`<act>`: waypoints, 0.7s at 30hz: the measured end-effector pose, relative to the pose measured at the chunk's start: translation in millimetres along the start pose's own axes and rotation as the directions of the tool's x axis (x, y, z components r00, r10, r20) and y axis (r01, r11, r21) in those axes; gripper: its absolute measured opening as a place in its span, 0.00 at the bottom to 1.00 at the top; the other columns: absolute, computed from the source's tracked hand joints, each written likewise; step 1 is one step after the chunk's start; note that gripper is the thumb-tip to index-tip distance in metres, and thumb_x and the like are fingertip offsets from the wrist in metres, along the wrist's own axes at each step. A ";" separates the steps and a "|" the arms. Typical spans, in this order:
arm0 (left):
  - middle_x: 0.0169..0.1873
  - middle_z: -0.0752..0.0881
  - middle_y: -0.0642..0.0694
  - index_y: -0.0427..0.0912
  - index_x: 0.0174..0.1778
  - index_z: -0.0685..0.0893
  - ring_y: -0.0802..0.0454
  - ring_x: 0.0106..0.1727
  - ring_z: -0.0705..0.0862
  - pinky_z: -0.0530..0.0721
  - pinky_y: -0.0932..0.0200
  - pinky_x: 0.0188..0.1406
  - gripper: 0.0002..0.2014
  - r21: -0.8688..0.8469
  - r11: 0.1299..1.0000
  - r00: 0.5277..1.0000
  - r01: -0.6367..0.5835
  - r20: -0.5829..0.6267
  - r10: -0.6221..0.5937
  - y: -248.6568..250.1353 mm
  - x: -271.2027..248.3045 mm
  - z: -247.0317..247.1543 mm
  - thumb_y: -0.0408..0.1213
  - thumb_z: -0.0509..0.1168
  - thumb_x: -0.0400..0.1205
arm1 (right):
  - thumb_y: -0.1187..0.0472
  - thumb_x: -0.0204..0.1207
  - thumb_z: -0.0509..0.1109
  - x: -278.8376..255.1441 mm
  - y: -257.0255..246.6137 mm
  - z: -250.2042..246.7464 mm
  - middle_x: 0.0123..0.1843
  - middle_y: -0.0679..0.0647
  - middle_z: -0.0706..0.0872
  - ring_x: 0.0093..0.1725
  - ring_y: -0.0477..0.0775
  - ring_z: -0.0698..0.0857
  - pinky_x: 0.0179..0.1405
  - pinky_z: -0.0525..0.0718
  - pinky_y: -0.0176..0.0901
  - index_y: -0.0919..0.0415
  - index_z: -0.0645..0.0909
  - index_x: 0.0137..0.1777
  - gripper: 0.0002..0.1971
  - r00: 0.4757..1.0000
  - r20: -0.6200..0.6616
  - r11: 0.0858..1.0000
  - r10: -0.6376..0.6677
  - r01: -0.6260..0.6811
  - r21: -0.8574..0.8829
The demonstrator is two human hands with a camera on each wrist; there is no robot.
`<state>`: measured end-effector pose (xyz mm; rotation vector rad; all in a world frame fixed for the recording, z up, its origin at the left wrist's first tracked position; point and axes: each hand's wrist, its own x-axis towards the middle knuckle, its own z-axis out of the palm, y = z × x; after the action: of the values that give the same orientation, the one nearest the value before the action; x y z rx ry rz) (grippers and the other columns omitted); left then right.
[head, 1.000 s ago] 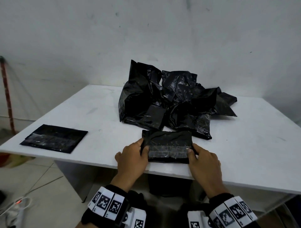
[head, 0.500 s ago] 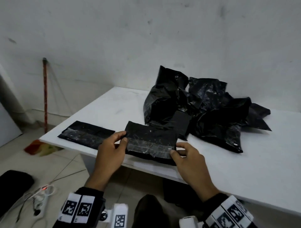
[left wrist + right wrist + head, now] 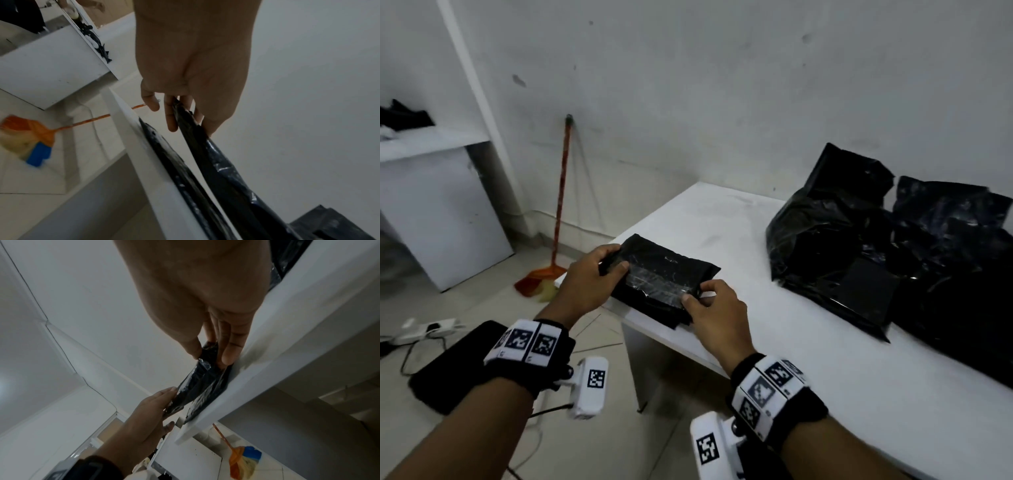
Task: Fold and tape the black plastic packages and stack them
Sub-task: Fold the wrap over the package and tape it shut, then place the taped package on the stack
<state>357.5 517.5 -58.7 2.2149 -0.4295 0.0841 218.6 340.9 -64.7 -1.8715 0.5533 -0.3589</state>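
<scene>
I hold a folded black package (image 3: 664,274), sealed with a strip of clear tape, by its two short ends. My left hand (image 3: 592,277) pinches the left end and my right hand (image 3: 709,308) pinches the right end. It hangs just above another folded, taped package (image 3: 170,159) that lies flat at the left corner of the white table (image 3: 825,394). In the left wrist view a narrow gap shows between the held package (image 3: 216,162) and the lower one. The right wrist view shows the held package (image 3: 197,382) between both hands. A heap of unfolded black bags (image 3: 876,260) lies further right on the table.
An orange broom (image 3: 561,205) leans against the wall left of the table. A white power strip (image 3: 424,329) with cables and a flat black object (image 3: 448,370) lie on the floor. A white cabinet (image 3: 441,212) stands at the far left.
Both hands have carried the taped package from the front middle of the table leftward, to just over the folded package at the left corner. My view has turned left with it.
</scene>
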 end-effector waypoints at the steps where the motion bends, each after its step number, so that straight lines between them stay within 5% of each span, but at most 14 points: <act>1: 0.66 0.86 0.45 0.43 0.75 0.81 0.53 0.62 0.82 0.76 0.59 0.63 0.21 0.024 1.000 1.000 -0.001 0.021 0.001 -4.2 3.8 -1.4 0.42 0.70 0.86 | 0.53 0.80 0.75 3.4 1.3 6.5 0.54 0.51 0.89 0.53 0.52 0.88 0.58 0.88 0.48 0.55 0.80 0.63 0.15 1.000 0.006 1.000 0.008 -0.008 -0.004; 4: 0.68 0.86 0.43 0.43 0.75 0.81 0.54 0.62 0.80 0.74 0.60 0.62 0.20 0.085 0.996 0.998 -0.026 0.064 0.020 -16.7 11.0 -3.3 0.41 0.69 0.87 | 0.52 0.81 0.74 8.0 4.0 18.2 0.57 0.53 0.89 0.51 0.53 0.89 0.54 0.90 0.48 0.54 0.78 0.65 0.16 0.999 0.036 0.999 0.039 -0.039 0.009; 7: 0.69 0.84 0.40 0.42 0.76 0.80 0.50 0.66 0.80 0.75 0.57 0.65 0.22 0.096 0.991 0.995 -0.090 0.055 0.085 -23.8 12.0 -1.3 0.46 0.67 0.87 | 0.50 0.81 0.72 6.7 4.5 19.4 0.64 0.52 0.84 0.62 0.52 0.84 0.59 0.83 0.41 0.54 0.74 0.71 0.21 0.999 0.052 0.999 0.015 -0.013 -0.041; 10: 0.79 0.74 0.43 0.60 0.81 0.73 0.43 0.78 0.74 0.76 0.37 0.75 0.39 0.193 0.978 0.992 -0.079 0.114 0.057 -31.1 11.2 4.0 0.77 0.57 0.77 | 0.52 0.82 0.71 6.4 4.3 20.5 0.71 0.53 0.78 0.71 0.55 0.78 0.66 0.79 0.42 0.52 0.69 0.77 0.26 0.999 0.035 0.999 0.001 0.001 -0.048; 13: 0.89 0.58 0.46 0.68 0.85 0.63 0.40 0.87 0.62 0.67 0.29 0.80 0.59 0.375 0.926 0.974 -0.042 0.221 -0.045 -28.4 5.9 10.4 0.92 0.44 0.57 | 0.57 0.83 0.70 8.6 4.5 24.4 0.73 0.55 0.79 0.71 0.56 0.79 0.70 0.81 0.48 0.51 0.66 0.80 0.27 0.999 0.037 0.998 -0.006 0.008 -0.059; 21: 0.89 0.55 0.46 0.69 0.84 0.63 0.35 0.87 0.59 0.60 0.29 0.83 0.66 0.448 0.893 0.964 -0.041 0.252 -0.083 -32.9 25.1 10.1 0.95 0.42 0.48 | 0.58 0.83 0.70 30.5 -4.3 42.4 0.73 0.56 0.80 0.71 0.57 0.81 0.70 0.83 0.51 0.54 0.69 0.81 0.27 0.998 0.051 0.999 0.022 -0.019 -0.048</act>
<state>391.2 521.7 -84.4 2.7050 -0.5790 -0.1437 266.2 359.5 -76.3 -1.9144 0.5502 -0.2852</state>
